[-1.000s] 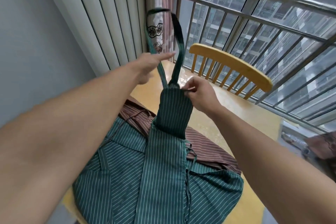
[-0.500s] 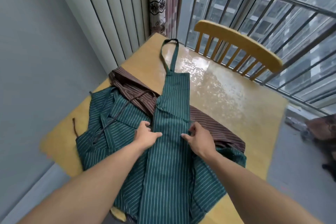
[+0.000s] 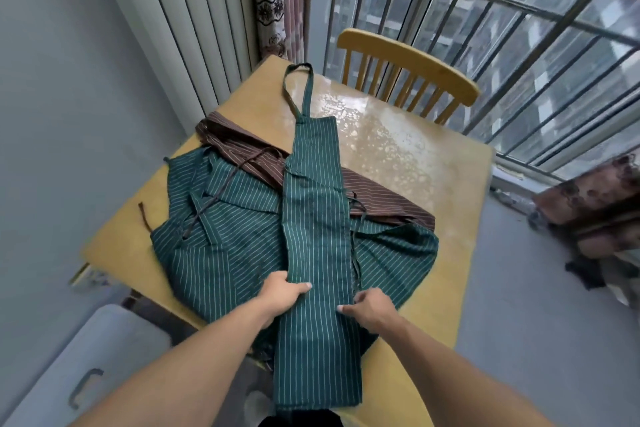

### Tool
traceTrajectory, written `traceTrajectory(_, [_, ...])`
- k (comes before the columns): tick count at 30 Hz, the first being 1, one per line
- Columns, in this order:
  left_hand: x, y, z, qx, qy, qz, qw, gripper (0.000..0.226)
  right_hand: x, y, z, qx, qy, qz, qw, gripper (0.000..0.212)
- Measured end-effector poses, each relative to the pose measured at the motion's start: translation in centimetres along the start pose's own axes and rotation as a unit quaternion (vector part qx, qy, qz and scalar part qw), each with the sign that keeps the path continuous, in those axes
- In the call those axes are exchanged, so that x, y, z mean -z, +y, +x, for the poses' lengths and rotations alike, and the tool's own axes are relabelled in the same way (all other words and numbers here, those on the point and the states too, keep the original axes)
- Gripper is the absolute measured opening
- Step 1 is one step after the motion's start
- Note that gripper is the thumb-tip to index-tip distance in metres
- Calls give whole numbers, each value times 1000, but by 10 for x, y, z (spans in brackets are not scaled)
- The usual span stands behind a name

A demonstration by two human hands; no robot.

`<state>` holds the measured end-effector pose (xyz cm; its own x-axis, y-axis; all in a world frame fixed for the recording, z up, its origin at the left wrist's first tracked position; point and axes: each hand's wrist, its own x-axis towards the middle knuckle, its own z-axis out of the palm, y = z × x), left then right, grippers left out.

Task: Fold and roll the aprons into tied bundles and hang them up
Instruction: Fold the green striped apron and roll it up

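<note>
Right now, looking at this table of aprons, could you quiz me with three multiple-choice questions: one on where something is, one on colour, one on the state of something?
1. Where does the neck loop of the folded green apron lie?
A. On the table toward the chair
B. Hanging off the near edge
C. Over the chair back

2. What colour is the striped apron lying under the green ones?
A. Blue
B. Brown
C. Yellow

3. What state is the top green apron in?
A. Rolled into a tied bundle
B. Hung on the railing
C. Folded into a long narrow strip

Answers: 1 A, the loop rests flat on the wooden table near the yellow chair. 2 B, brown striped cloth shows either side of the strip. 3 C, the left hand and right hand rest on the strip's two long edges.
</note>
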<state>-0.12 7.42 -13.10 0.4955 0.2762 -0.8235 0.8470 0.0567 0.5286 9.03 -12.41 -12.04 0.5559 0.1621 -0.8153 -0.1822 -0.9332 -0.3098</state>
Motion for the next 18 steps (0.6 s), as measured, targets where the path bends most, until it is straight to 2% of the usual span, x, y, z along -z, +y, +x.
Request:
traceTrajectory(1, [-5, -6, -8, 6, -5, -5, 1000, 85, -4, 6, -3, -5, -14, -2, 1000, 67])
traceTrajectory(2, [-9, -10, -16, 16, -13, -11, 1000, 84, -6, 10, -9, -9, -27, -5, 1000, 56])
traceTrajectory(4, [-13, -20, -32, 43, -38, -31, 998, 88, -11, 21, -16, -4, -40, 21, 999, 66])
traceTrajectory(7, [-12, -43, -39, 79, -94, -84, 989, 97, -10, 26, -35, -11, -65, 114, 991, 55])
traceTrajectory(8, [-12, -50, -44, 88, -130, -89, 984, 90, -9, 28, -41, -17, -78, 148, 986, 54])
traceTrajectory(10, [-16, -54, -63, 93, -213, -126, 964, 53, -10, 32, -51, -34, -100, 177, 979, 53])
traceTrajectory(11, [-17, -57, -69, 94, -239, -153, 954, 42, -10, 34, -57, -40, -114, 185, 975, 54])
traceTrajectory(13, [-19, -55, -77, 101, -271, -232, 929, 36, -10, 42, -56, -60, -150, 219, 962, 64])
traceTrajectory(15, [-16, -44, -83, 89, -270, -290, 914, 35, -9, 41, -60, -53, -177, 297, 937, 60])
traceTrajectory(18, [-5, -21, -87, 70, -205, -349, 911, 30, 7, 25, -65, 33, -101, 432, 896, 34])
